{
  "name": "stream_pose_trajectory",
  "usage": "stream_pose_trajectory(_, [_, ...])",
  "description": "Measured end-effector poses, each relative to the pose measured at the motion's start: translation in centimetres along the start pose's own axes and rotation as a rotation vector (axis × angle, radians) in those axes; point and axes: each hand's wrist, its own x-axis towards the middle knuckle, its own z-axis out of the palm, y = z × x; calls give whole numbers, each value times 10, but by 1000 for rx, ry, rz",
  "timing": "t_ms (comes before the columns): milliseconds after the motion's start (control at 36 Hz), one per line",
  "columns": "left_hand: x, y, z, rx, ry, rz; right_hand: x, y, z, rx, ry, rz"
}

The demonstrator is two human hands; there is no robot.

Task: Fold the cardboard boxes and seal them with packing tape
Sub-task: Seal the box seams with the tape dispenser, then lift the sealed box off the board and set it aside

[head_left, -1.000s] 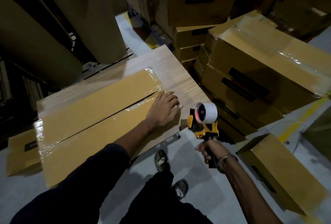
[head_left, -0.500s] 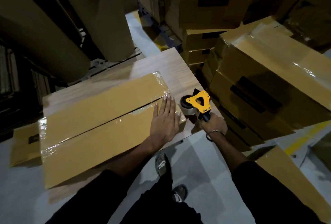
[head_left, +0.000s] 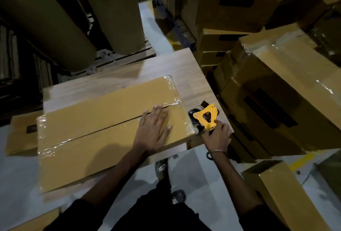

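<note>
— Start from the left: what's over there?

— Big brown paper rolls (head_left: pixel 46 27) standing behind the wooden table (head_left: pixel 186 64). Then the cardboard box (head_left: pixel 92 125) lies flat on that table, its near-left corner hanging past the table edge. Its long axis runs from lower left up to the right, and the centre seam between the flaps follows the same line, with shiny tape already showing along it and at both ends.

— And the hands?

— The left hand (head_left: pixel 155 127) lies flat on the box near its right end, fingers straight and spread, pressing, gripping nothing. Just right of the box's right edge the right hand (head_left: pixel 217 134) is wrapped round the handle of the yellow tape dispenser (head_left: pixel 205 115), which sits at the box's right edge, close against the near corner.

— So what's the step, you reckon?

— Taping that right end, I'd say. To do it well he should keep the palm weighing the flaps level, hold the dispenser square to the edge, and draw it steadily so the tape lies without wrinkles, half on top and half down the side. If the left hand lifts, I'd expect the flaps to spring.

— Further right?

— Stacks of sealed boxes (head_left: pixel 286 86), and one more on the floor
</note>
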Motion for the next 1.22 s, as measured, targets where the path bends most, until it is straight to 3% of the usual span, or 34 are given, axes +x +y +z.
stream_pose_trajectory(83, [-8, -12, -2, -9, 95, -223, -20, -41, -18, 143, 177, -187])
stream_pose_trajectory(167, [-9, -15, -1, -3, 97, -341, -23, -73, -16, 240, -6, -362])
stream_pose_trajectory(250, [-7, -12, 5, 63, 97, -342, -14, -92, -5, 170, -188, -422])
stream_pose_trajectory(417, [-5, -19, 8, 61, 111, -305, 31, -145, -3, 5, -253, -445])
stream_pose_trajectory(694, [-2, -16, 3, 79, 43, -348, 90, -227, 20, -106, -167, -541])
stream_pose_trajectory(889, [-2, -8, -2, 145, 26, -377, 54, -184, 3, -118, -226, -552])
stream_pose_trajectory(1028, [-3, -6, -3, 80, 22, -385, 5, -118, -10, -85, -245, -401])
stream_pose_trajectory(1222, [-1, -4, -8, 62, 15, -424, -12, -104, -7, -24, -94, -381])
